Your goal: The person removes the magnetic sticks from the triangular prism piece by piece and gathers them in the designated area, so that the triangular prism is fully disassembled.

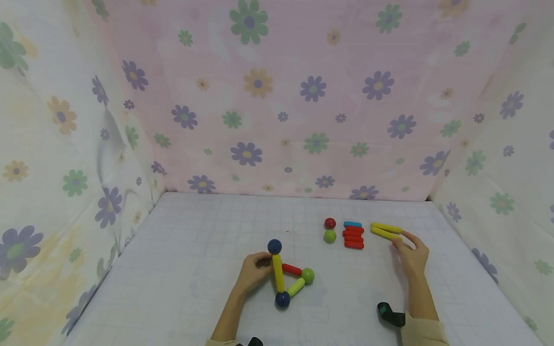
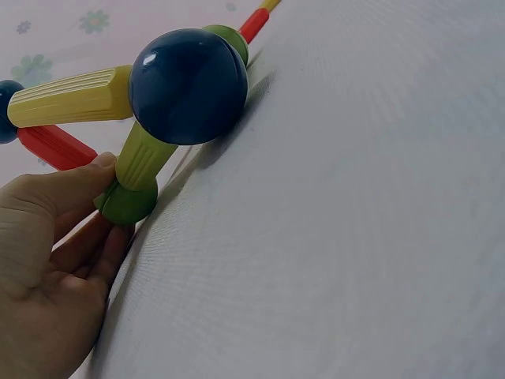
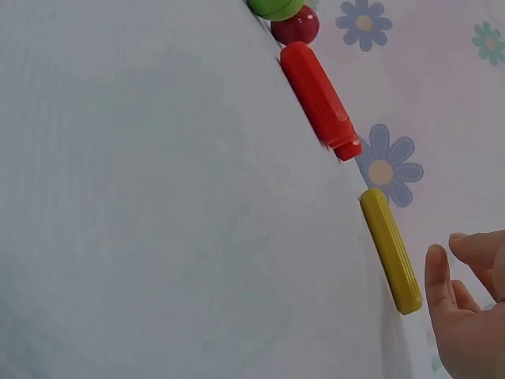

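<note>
Blue ball (image 2: 188,87) glossy; yellow rod (image 2: 71,98) grooved plastic.

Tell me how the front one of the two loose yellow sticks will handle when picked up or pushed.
The front yellow stick is probably stiff: it lies straight, with no visible bend. Lengthwise grooves, seen in the right wrist view, should help grip. Pushed backward, it might nudge the rear yellow stick lying close behind.

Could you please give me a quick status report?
Left hand grips multicoloured stick-and-ball frame. Right hand beside two yellow ridged sticks. No obstruction visible.
</note>
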A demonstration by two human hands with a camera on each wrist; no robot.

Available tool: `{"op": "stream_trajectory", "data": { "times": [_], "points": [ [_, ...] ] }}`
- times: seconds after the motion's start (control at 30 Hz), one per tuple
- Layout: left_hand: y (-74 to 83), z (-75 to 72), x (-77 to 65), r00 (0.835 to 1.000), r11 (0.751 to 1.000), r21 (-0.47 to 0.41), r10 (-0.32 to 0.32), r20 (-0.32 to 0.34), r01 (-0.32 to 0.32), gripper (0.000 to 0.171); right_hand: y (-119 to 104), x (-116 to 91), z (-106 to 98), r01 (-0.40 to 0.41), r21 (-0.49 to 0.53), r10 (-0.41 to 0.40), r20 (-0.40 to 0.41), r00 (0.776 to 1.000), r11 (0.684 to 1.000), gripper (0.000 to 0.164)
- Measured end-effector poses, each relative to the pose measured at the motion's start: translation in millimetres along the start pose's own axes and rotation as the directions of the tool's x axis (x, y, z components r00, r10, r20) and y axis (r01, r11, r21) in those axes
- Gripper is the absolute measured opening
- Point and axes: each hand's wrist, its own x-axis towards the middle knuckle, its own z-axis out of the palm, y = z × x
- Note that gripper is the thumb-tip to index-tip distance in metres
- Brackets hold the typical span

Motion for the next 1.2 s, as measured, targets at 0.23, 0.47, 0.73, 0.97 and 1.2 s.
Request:
{"op": "stream_trajectory", "data": {
  "times": [0.23,0.47,0.73,0.97,1.2],
  "points": [
    [-0.3,0.8,-0.5,1.0,1.0,-0.011,0.007,-0.001,-0.007,0.025,-12,-14,13,0.046,0.126,-0.054,0.062,0.997,0.991,0.046],
    [1.1,1.5,-1.8,1.0,1.0,0.007,0.011,-0.019,-0.011,0.025,-16,-36,36,0.044,0.192,-0.078,0.173,0.982,0.98,0.038],
    [3.0,2.0,-2.2,1.0,1.0,0.02,0.013,-0.02,-0.013,0.025,-17,-65,62,0.154,0.142,-0.198,0.377,0.905,0.978,0.048],
    [1.6,2.6,-2.2,1.0,1.0,0.014,0.023,-0.02,-0.023,0.025,-16,-88,92,0.192,0.098,-0.215,0.52,0.827,0.977,0.042],
    [0.8,3.2,-2.2,0.999,1.0,0.004,0.02,-0.024,-0.02,0.025,-12,-109,120,0.208,0.079,-0.21,0.639,0.74,0.975,0.039]
  ]
}}
